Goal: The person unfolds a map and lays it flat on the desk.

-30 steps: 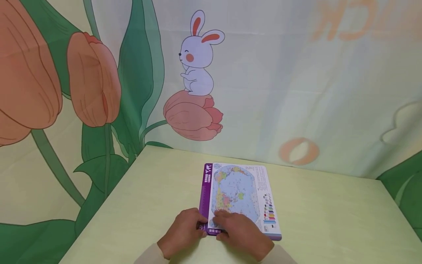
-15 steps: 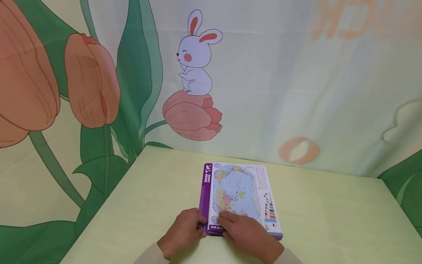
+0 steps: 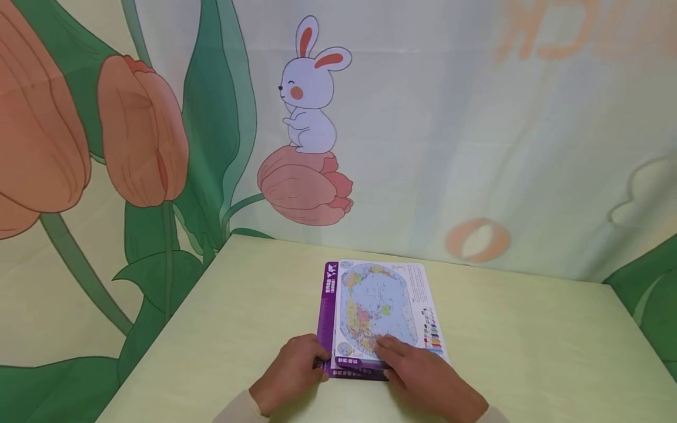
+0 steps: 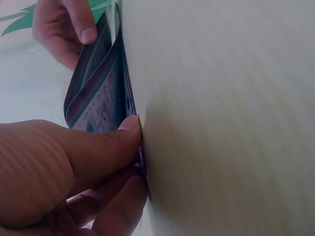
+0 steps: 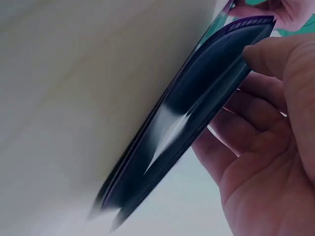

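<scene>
Two world map sheets lie stacked on the table, slightly offset. The upper map (image 3: 388, 294) shows blue oceans and coloured land; the purple left margin of the lower map (image 3: 325, 317) sticks out from under it. My left hand (image 3: 291, 373) pinches the lower map's near left corner between thumb and fingers. With fingers on top and thumb at the near edge, my right hand (image 3: 431, 376) holds the upper map. In the left wrist view the upper sheet's edge (image 4: 86, 96) bows up off the one below. The right wrist view shows a gap between the sheets, beside my thumb (image 5: 268, 59).
The table (image 3: 529, 329) has a pale yellow-green cover. Behind it hangs a cloth backdrop (image 3: 423, 117) printed with tulips and a white rabbit (image 3: 312, 97).
My right hand has slid to the right along the near edge of the upper map. That edge has risen, baring more of the lower map's purple strip. My left hand stays at the corner.
</scene>
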Tool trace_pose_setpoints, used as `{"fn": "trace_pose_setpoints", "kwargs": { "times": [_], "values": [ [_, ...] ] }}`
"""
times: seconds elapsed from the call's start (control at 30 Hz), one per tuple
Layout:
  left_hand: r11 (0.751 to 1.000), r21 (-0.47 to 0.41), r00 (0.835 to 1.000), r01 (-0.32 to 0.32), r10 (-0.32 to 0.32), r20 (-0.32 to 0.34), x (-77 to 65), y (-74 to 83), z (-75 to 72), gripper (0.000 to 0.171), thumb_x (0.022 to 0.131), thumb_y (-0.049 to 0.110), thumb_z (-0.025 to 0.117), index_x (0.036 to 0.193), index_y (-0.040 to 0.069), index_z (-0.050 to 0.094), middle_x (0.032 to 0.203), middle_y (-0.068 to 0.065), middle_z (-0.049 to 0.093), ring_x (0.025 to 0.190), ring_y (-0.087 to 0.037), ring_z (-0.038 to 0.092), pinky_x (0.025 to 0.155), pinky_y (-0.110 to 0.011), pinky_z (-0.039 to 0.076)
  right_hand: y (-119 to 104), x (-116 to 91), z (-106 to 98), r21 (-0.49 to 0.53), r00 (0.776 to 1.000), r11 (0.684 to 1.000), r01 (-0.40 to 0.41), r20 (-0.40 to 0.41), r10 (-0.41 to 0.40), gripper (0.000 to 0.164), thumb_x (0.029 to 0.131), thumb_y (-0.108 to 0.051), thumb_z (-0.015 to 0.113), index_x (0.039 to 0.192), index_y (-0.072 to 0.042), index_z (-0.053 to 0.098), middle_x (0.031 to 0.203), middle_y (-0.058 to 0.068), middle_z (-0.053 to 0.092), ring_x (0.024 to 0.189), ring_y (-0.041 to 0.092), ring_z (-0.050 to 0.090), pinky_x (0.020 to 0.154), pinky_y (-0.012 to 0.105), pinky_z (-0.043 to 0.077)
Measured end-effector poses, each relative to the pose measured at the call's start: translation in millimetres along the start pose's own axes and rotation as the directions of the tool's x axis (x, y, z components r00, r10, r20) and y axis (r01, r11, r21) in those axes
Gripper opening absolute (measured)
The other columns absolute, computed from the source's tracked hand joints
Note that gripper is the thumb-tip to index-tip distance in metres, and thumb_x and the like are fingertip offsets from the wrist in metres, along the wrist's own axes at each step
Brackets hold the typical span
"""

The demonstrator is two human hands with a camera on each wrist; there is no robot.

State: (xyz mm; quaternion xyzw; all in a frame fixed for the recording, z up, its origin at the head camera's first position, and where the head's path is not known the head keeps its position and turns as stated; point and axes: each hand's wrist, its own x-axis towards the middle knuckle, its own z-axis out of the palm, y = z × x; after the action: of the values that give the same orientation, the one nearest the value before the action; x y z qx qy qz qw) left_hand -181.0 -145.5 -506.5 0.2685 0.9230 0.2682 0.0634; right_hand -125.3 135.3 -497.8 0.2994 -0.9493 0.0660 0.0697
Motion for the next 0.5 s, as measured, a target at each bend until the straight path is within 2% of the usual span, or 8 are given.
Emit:
{"fn": "trace_pose_setpoints", "kwargs": {
  "times": [0.23, 0.5],
  "values": [
    [1.000, -0.003, 1.000, 0.018, -0.018, 0.006, -1.1, -2.1, 0.8, 0.027, 0.080, 0.014, 0.090, 0.105, 0.006, 0.083, 0.097, 0.001, 0.071, 0.088, -0.013, 0.063, 0.088, -0.039, 0.057, 17.2, -20.0, -1.6, -0.047, 0.999, 0.998, -0.034, -0.043, 0.032, 0.047, 0.100, -0.026, 0.071, 0.144, -0.009, 0.065, 0.151, 0.008, 0.063, 0.136, 0.026, 0.063, 0.101, 0.043, 0.060],
    [1.000, -0.004, 1.000, 0.025, -0.025, 0.017, -0.5, -1.8, 1.0, 0.029, 0.081, 0.014, 0.089, 0.108, 0.006, 0.083, 0.103, -0.001, 0.073, 0.095, -0.020, 0.067, 0.094, -0.045, 0.057, 32.3, -48.2, -4.2, -0.114, 0.997, 0.992, -0.049, -0.059, 0.042, 0.044, 0.099, -0.018, 0.073, 0.141, -0.006, 0.066, 0.150, 0.013, 0.063, 0.138, 0.030, 0.061, 0.102, 0.042, 0.059]
  ]
}}
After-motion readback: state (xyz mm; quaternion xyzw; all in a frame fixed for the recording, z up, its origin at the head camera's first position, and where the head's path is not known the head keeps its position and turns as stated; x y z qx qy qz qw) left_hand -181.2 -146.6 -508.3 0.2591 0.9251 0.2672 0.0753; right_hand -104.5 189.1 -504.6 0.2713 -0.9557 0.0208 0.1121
